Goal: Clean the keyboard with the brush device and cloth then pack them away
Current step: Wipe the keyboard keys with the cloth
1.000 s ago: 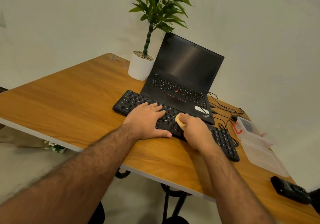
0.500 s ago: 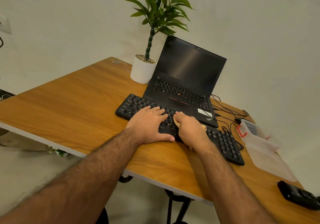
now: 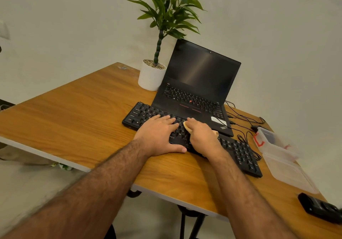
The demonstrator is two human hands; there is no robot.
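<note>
A black external keyboard (image 3: pixel 240 153) lies across the wooden table (image 3: pixel 74 120) in front of a laptop. My left hand (image 3: pixel 159 135) rests flat on the keyboard's left half, fingers spread, holding it down. My right hand (image 3: pixel 203 137) is closed on a small yellowish cloth (image 3: pixel 187 126) pressed against the middle keys; a bit of cloth also pokes out at the hand's far side. A black device (image 3: pixel 322 209), possibly the brush device, lies near the table's right edge.
An open black laptop (image 3: pixel 199 90) stands just behind the keyboard. A potted plant (image 3: pixel 151 76) stands to its left. A clear plastic box (image 3: pixel 273 142) with its lid open sits at the right, next to black cables (image 3: pixel 244 122).
My right hand with the cloth has slid a little left across the keys, toward my left hand. The left hand stays planted on the keyboard. The camera view has shifted slightly.
</note>
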